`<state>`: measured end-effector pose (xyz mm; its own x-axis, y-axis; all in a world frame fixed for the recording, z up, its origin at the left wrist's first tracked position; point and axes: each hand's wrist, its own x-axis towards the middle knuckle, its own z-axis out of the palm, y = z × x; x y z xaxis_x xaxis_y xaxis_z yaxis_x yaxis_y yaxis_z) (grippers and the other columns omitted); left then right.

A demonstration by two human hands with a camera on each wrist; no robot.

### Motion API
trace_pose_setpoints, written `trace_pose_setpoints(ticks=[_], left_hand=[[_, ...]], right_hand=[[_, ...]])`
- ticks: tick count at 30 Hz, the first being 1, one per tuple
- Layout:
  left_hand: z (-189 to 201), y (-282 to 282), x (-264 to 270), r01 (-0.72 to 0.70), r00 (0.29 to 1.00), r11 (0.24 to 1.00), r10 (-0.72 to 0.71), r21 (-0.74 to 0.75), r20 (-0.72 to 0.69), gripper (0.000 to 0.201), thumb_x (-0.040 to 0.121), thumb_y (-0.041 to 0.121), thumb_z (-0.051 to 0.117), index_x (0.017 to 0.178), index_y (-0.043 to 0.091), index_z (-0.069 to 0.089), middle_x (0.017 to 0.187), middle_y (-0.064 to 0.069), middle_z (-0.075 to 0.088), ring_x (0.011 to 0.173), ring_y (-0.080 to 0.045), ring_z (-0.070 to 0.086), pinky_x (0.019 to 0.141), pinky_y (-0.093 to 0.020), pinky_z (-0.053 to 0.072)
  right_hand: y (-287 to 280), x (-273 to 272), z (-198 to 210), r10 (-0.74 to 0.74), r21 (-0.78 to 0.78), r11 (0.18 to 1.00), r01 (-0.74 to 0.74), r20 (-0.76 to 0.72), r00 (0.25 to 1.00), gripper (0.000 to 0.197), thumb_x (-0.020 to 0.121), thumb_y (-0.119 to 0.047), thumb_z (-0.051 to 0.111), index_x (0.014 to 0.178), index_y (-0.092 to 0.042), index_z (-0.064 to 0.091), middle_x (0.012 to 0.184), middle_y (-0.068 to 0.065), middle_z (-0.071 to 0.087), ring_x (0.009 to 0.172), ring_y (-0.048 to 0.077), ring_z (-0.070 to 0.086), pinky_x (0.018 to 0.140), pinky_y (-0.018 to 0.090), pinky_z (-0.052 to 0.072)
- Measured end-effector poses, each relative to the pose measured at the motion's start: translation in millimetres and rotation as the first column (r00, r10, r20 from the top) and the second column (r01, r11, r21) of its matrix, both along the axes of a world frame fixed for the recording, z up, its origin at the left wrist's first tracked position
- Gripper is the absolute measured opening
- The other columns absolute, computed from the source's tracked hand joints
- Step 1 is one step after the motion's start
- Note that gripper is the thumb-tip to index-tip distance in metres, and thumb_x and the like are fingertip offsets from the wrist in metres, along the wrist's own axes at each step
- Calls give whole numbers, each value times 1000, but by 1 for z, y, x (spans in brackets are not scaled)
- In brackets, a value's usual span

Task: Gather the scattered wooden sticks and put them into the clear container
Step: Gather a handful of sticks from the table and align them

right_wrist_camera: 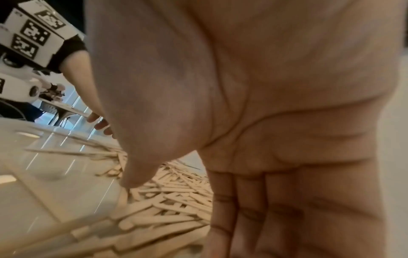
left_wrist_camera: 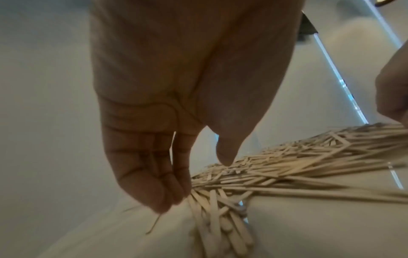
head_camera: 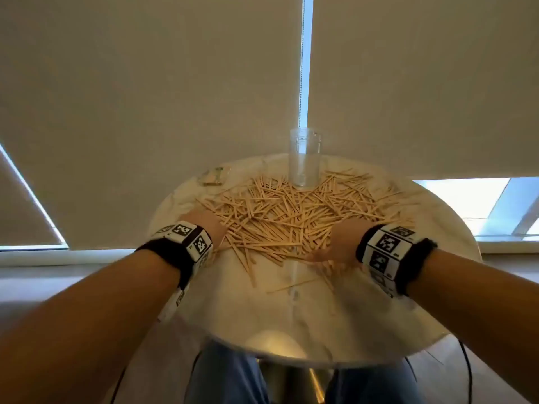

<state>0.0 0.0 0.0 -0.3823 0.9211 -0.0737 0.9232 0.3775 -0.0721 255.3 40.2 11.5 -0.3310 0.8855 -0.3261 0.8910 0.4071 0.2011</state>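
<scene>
A wide pile of thin wooden sticks covers the middle of the round white table. The clear container, a tall cylinder, stands upright and looks empty at the pile's far edge. My left hand is at the pile's left edge and my right hand at its near right edge. In the left wrist view the left hand has straight fingers touching the sticks. In the right wrist view the right hand is flat-palmed over the sticks, thumb apart. Neither hand grips anything.
A small clear flat object lies at the table's back left. A few loose sticks lie nearer me, in front of the pile. Roller blinds hang close behind the table. My legs are under its near edge.
</scene>
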Motion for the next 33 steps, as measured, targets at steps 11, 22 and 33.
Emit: trace_pose_setpoints(ticks=[11, 22, 33], left_hand=[[-17, 59, 29, 36, 998, 988, -28, -152, 54, 75, 80, 85, 39, 59, 13, 50, 59, -2, 48, 58, -20, 50, 57, -28, 40], [-3, 85, 57, -76, 952, 990, 108, -119, 287, 78, 87, 66, 56, 132, 2, 56, 131, -14, 61, 119, -30, 59, 94, -36, 47], [9, 76, 55, -49, 935, 988, 97, -148, 340, 43, 96, 33, 59, 130, 7, 60, 134, -11, 59, 121, -29, 58, 100, -38, 50]], right_hand=[[44, -20, -8, 67, -12, 998, -68, -100, 993, 43, 87, -44, 71, 69, -8, 55, 67, 0, 50, 74, 21, 55, 63, 29, 46], [46, -8, -8, 87, -55, 994, -96, -149, 985, 45, 86, -54, 69, 80, -10, 62, 72, 1, 53, 79, 20, 55, 61, 27, 45], [33, 2, -10, -25, -65, 998, 8, -267, 963, 12, 94, -20, 61, 88, -10, 61, 69, 0, 49, 80, 21, 55, 64, 27, 44]])
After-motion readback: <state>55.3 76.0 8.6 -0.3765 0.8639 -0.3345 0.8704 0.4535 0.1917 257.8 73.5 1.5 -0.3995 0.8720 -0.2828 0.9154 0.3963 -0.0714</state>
